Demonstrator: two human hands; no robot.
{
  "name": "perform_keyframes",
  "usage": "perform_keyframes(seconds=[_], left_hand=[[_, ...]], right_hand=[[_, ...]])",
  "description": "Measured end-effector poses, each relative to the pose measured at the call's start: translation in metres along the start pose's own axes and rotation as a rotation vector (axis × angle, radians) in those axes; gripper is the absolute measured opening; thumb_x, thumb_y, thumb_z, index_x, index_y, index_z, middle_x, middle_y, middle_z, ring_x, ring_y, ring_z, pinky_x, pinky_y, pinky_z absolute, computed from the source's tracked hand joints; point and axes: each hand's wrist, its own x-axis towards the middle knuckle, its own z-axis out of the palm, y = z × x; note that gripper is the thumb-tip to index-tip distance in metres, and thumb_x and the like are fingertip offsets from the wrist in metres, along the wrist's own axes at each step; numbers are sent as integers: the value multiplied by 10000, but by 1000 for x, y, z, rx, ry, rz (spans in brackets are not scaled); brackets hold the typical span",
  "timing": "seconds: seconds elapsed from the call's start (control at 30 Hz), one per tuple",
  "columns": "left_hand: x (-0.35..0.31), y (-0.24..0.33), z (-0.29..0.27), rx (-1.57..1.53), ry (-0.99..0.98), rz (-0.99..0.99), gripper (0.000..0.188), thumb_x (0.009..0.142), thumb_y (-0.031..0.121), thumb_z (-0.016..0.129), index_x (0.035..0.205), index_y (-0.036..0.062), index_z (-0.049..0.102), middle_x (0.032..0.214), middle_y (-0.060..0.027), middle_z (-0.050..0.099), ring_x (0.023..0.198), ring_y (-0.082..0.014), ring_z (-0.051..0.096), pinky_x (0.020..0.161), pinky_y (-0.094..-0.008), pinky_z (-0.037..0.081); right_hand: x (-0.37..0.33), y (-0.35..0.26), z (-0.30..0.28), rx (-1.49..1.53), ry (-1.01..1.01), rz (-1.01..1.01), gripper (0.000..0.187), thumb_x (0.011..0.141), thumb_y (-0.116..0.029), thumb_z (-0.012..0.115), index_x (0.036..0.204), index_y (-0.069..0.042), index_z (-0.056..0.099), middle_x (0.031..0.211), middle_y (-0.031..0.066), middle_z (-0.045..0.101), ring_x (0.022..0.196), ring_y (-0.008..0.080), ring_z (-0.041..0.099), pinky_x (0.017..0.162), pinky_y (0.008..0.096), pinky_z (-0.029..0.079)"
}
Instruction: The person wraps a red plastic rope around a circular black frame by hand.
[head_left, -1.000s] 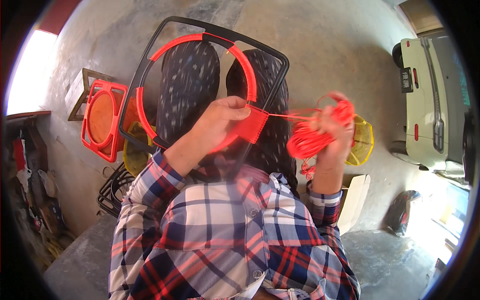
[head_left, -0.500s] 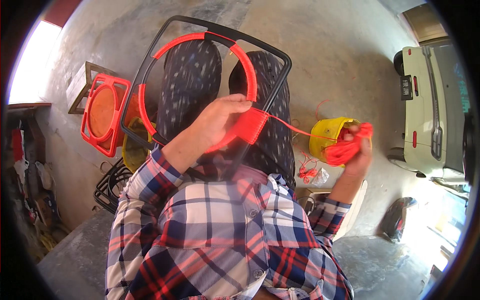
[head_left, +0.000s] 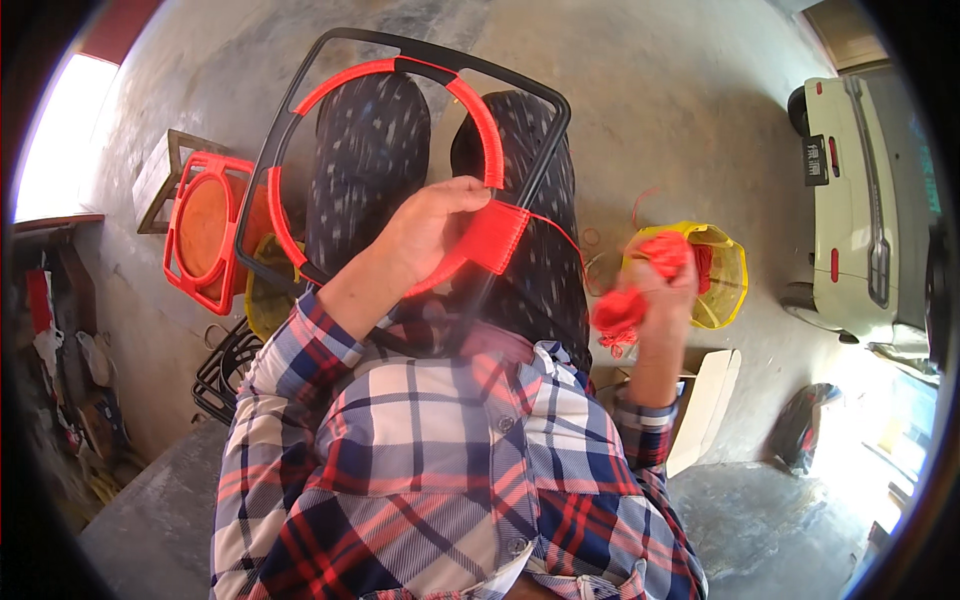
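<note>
Across my lap lies a black rectangular frame (head_left: 563, 112) with a ring inside it, parts of the ring wrapped in red cord (head_left: 487, 130). My left hand (head_left: 430, 225) is closed on the frame's right side, thumb pressed just above a broad red woven band (head_left: 497, 235). From that band a strand of red cord (head_left: 566, 232) runs rightward to my right hand (head_left: 660, 295). This hand is raised beside my right knee, blurred by motion, and closed around a bundle of red cord (head_left: 618, 312) that sticks out on both sides of it.
A yellow container (head_left: 738, 280) with red cord inside stands behind my right hand. At left, a red frame (head_left: 180, 220) leans near a wooden stool (head_left: 150, 185); more black frames (head_left: 215, 375) lie lower. A cardboard piece (head_left: 705, 415) and a parked vehicle (head_left: 845, 190) are at right.
My right hand has moved left, toward my knee, with the cord bundle, and the strand now hangs slacker. The frame and my left hand have shifted slightly left.
</note>
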Motion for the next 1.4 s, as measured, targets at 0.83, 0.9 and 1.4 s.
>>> perform_keyframes(seconds=[0.83, 0.9, 1.4], left_hand=[[-1, -6, -2, 55, 21, 71, 48, 875, 87, 574, 879, 42, 588, 847, -39, 616, 806, -149, 636, 782, -309, 539], [2, -5, -4, 72, 19, 72, 50, 877, 92, 576, 878, 43, 587, 846, -38, 616, 805, -149, 638, 777, -310, 541], [-8, -2, 8, 103, -26, 29, 62, 858, 114, 605, 839, 62, 577, 814, -20, 610, 774, -135, 620, 762, -292, 515]], right_hand=[[9, 10, 63, -483, -430, -79, 492, 731, -55, 774, 1163, -20, 541, 1044, 116, 637, 890, 226, 651, 795, 323, 524], [18, 0, 36, -304, -361, 90, 364, 819, -42, 688, 1153, -6, 551, 996, 102, 662, 744, 161, 648, 702, 290, 537], [41, 7, -185, -466, 303, 45, 317, 918, -334, 637, 1057, -61, 556, 905, 87, 649, 653, 184, 606, 676, 358, 524]])
